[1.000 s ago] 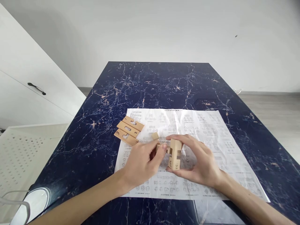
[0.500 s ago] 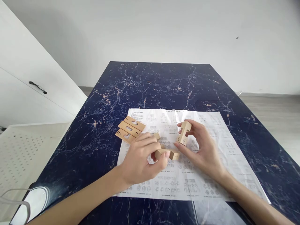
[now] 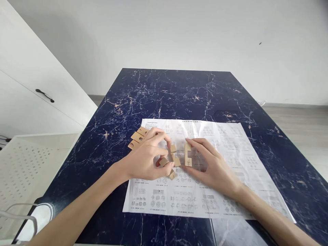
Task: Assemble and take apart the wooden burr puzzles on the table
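Between its thumb and curled fingers, my left hand (image 3: 146,159) grips a small notched wooden block with a mark on its end (image 3: 172,175). My left index fingertip reaches a second notched wooden block (image 3: 175,160), which lies on the printed paper sheet (image 3: 153,186). To the right of that block, my right hand (image 3: 210,164) pinches a third notched wooden block (image 3: 188,157) by its two ends, thumb at the near one. This block stands close to the paper, its notch facing right; I cannot tell if it touches. Flat wooden plates with numbers (image 3: 136,137) lie partly hidden behind my left hand.
The paper lies on a dark blue marbled table (image 3: 164,95). At the left are a white cabinet (image 3: 38,68) and a perforated white surface (image 3: 28,167). A white round object with a cable (image 3: 42,215) sits at the near left edge.
My right hand has moved left and lowered its block beside the middle block. My left hand has shifted left and up, tilting its block and covering more of the plates.
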The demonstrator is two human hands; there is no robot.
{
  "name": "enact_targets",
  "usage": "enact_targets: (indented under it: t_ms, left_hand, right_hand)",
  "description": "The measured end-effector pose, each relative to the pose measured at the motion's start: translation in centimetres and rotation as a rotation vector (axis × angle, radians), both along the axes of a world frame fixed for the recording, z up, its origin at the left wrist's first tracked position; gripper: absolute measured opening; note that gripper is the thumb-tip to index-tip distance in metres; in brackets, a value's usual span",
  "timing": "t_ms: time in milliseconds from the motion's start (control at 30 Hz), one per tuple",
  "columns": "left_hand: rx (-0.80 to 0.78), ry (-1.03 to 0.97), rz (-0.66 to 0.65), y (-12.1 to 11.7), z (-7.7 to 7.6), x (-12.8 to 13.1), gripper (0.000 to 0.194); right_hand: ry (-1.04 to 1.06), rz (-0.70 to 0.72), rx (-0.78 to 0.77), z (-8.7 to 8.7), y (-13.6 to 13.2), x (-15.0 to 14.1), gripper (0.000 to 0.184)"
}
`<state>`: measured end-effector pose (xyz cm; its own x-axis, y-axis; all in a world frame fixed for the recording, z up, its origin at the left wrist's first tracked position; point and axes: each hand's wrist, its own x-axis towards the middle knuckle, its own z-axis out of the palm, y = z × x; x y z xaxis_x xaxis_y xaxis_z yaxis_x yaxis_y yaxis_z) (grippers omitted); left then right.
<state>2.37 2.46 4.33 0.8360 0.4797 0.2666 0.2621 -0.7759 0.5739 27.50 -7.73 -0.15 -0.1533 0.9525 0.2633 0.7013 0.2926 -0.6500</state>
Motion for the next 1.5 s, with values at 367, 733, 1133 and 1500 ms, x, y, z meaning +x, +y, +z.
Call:
enact_targets:
  t_ms: [367, 733, 1133, 1500]
  left_hand:
    - [0.370, 0.121, 0.200, 0.3, -3.3, 0.3, 0.042]
    - [0.232, 0.049, 0.033, -1.8, -3.1, 1.2, 0.054]
    - [0.368, 0.146, -0.069, -1.5, -3.7, 2.0, 0.039]
    - [0.355, 0.319, -0.003, -0.8, -3.6, 5.2, 0.051]
  right_hand:
    - [-0.046, 0.077, 0.014, -0.5, 0.1, 0.1, 0.067]
    - [0.359, 0.130, -0.135, 0.9, 0.9, 1.5, 0.063]
    - [0.533, 0.029, -0.194, 0.9, 1.3, 1.5, 0.039]
    - [0.601, -0.028, -0.185, 0.4, 1.5, 1.4, 0.036]
